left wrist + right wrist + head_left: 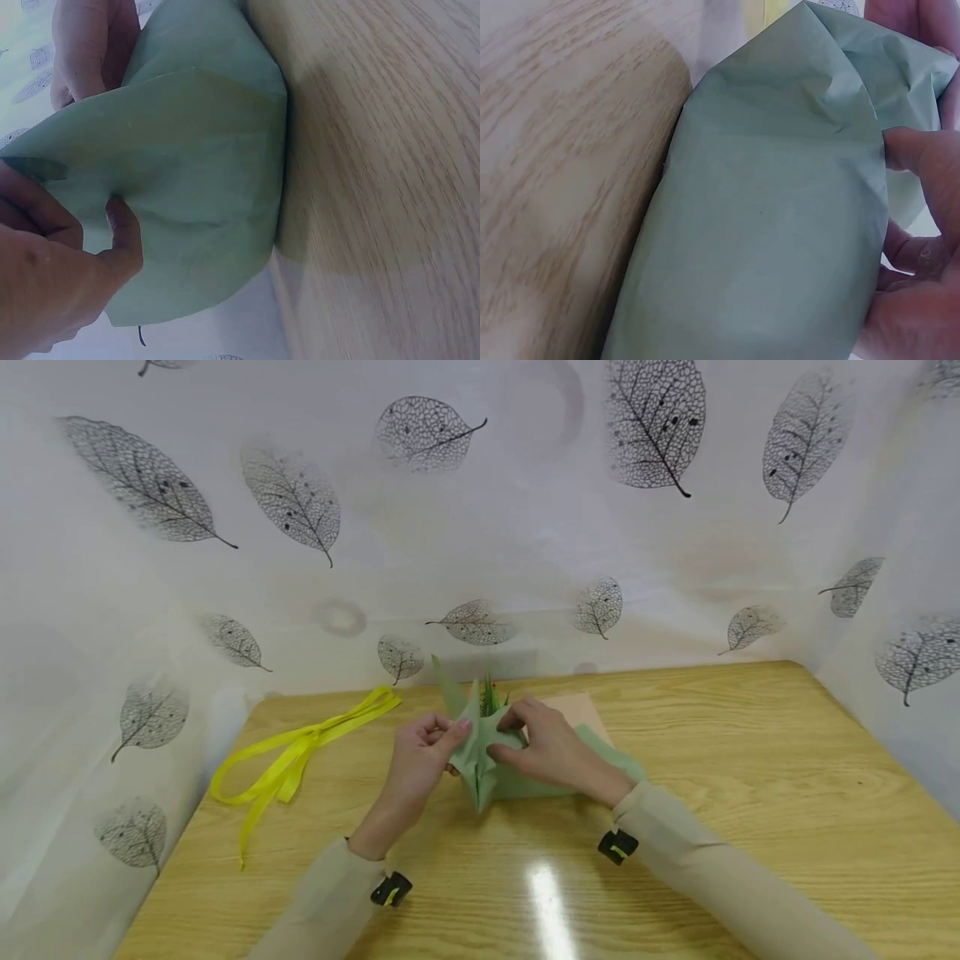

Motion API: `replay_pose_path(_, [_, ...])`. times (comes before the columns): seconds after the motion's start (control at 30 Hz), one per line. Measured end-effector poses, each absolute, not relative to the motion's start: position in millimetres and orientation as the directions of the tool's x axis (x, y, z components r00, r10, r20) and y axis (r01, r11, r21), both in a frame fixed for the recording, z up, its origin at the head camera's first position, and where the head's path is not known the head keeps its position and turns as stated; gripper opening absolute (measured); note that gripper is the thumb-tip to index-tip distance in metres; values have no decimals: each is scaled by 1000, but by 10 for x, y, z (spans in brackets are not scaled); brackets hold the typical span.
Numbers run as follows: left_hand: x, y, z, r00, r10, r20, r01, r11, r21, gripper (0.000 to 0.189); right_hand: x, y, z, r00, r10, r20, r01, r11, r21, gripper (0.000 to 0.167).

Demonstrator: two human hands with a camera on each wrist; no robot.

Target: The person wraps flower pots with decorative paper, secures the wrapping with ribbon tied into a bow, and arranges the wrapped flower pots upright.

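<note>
Sheets of sage-green wrapping paper (525, 787) lie on the table, folded up around a small bunch of greenery (489, 700) with tiny red specks. My left hand (424, 752) pinches the raised left fold between thumb and fingers; in the left wrist view, the thumb (124, 225) presses on the paper's broad face. On the right side of the bundle, my right hand (551, 743) grips the paper's upper edge with bent fingers. The right wrist view shows that hand's fingers (911, 150) at the edge of the creased paper (765, 217). Most of the greenery is hidden.
A looped yellow ribbon (300, 745) lies on the left of the wooden table (750, 760). Behind the bundle, a flat peach-coloured sheet (581, 708) shows partly. White cloth with a leaf print (480, 543) hangs around the back and sides.
</note>
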State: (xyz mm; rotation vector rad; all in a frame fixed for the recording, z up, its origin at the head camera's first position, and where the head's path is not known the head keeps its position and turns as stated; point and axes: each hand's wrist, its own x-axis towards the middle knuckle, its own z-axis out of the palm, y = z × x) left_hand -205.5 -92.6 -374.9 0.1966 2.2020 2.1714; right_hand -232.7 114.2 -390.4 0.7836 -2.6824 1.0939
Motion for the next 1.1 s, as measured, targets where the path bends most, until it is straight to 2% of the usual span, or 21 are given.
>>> replay_pose_path(0.33, [-2093, -820, -3771, -991, 132, 33, 36, 20, 999, 19, -2325, 1138, -3894, -858, -399, 322, -510, 594, -622, 25])
replay_pose_path(0.57, [-2113, -785, -3803, -989, 150, 13, 15, 11, 1000, 21, -2330, 1166, -3885, -846, -414, 336, -528, 558, -640, 14])
replay_pose_path(0.77, [-2147, -803, -3854, -988, 148, 35, 44, 57, 997, 34, -2345, 1214, -3875, -841, -436, 321, -530, 541, -653, 9])
replay_pose_path(0.83, [-2168, -809, -3886, -989, 145, 42, 56, 93, 994, 32, -2344, 1233, -3867, -843, -442, 306, -522, 538, -662, 10])
replay_pose_path(0.97, [-2199, -810, -3969, -985, 146, 93, 125, 226, 966, 14, -2320, 1267, -3843, -849, -453, 273, -505, 540, -674, 14])
replay_pose_path(1.1, [-2193, -796, -4022, -965, 165, 205, 256, 407, 877, 25, -2302, 1284, -3817, -864, -442, 242, -475, 553, -684, 20])
